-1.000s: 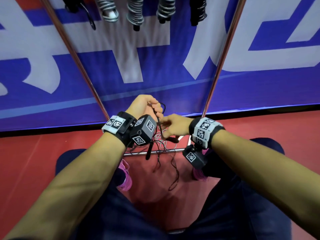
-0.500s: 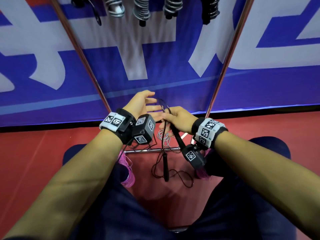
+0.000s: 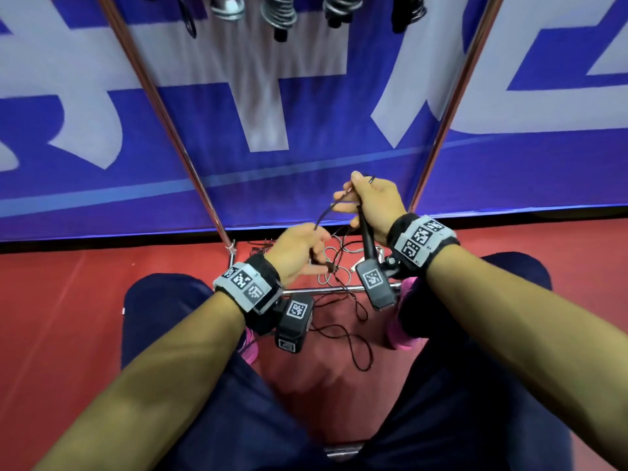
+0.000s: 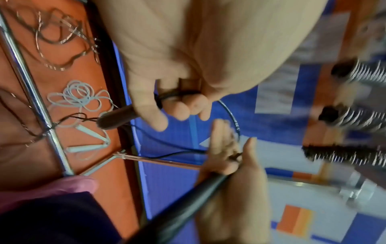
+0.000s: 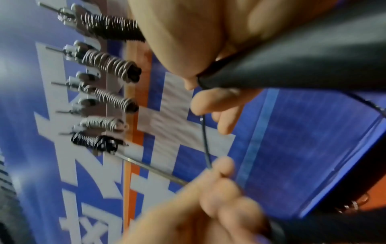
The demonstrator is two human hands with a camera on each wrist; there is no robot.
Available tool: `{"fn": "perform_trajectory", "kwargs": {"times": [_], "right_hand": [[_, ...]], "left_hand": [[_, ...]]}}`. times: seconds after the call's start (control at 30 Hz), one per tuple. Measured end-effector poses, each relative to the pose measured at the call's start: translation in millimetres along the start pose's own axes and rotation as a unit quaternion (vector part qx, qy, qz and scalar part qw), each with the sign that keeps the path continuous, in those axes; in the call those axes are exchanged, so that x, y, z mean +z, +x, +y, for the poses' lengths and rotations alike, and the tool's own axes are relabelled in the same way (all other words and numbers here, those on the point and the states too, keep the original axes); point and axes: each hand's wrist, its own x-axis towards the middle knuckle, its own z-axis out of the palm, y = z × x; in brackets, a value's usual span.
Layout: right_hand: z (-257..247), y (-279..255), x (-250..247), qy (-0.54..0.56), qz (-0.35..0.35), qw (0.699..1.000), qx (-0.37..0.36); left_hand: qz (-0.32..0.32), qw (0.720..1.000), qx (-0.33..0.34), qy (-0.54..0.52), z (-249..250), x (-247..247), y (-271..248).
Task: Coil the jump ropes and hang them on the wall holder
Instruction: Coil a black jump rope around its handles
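left hand + right hand: grip black rope | hung coils: top cropped

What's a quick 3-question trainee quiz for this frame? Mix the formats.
1. True or false: the right hand holds nothing.
2. The pale rope is: A) hung up; B) lying loose on the red floor; C) held in a hand.
3. Fill in: between the left hand and the right hand runs a thin black ____.
Key: 1 false, it grips a black handle; 2 B; 3 cord.
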Motion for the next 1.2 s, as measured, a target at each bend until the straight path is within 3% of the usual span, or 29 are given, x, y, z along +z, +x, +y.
{"fn": "perform_trajectory", "kwargs": {"times": [0.1,0.2,0.3,0.43,0.5,0.63,0.73,0.8,0.9,1.0,1.07,1.2], "right_hand": [[16,-8,3,-0.102,-0.026,0.994,-0.002],[37,-21,9,-0.178,-0.127,0.975,-0.034],[42,-31,20,-0.206,-0.193,0.959,-0.011],[44,-26,32,-0.190,-0.188,0.963,0.022],[50,-22,33,-0.151,-0.170,0.973,0.037],[57,-15,35,0.009,-0.094,0.992,0.089],[58,-8,37,0.158,-0.053,0.979,0.121],[62,-3,33,0.188,-0.035,0.974,0.124],[72,10,28,0.133,-0.026,0.985,0.103],[76,26,20,-0.017,0.024,0.998,0.047],[78,33,13,-0.088,0.064,0.993,0.047],[91,41,3,-0.214,0.013,0.975,0.054]], "left_hand": [[0.036,0.995,0.021,-0.086,12,-5,9],[0.044,0.990,0.028,-0.129,28,-6,13],[0.052,0.985,0.004,-0.163,34,-11,15],[0.084,0.976,-0.016,-0.201,29,-22,18],[0.074,0.983,-0.019,-0.166,22,-29,16],[-0.052,0.997,-0.024,-0.055,-3,-19,4],[-0.092,0.994,-0.052,-0.023,-19,-3,0],[-0.097,0.994,-0.058,-0.006,-27,2,0],[-0.101,0.993,-0.061,-0.014,-31,-3,0],[-0.105,0.991,-0.077,-0.029,-30,-9,3],[-0.121,0.987,-0.094,-0.054,-31,-11,4],[-0.155,0.980,-0.124,-0.020,-40,-13,11]]}}
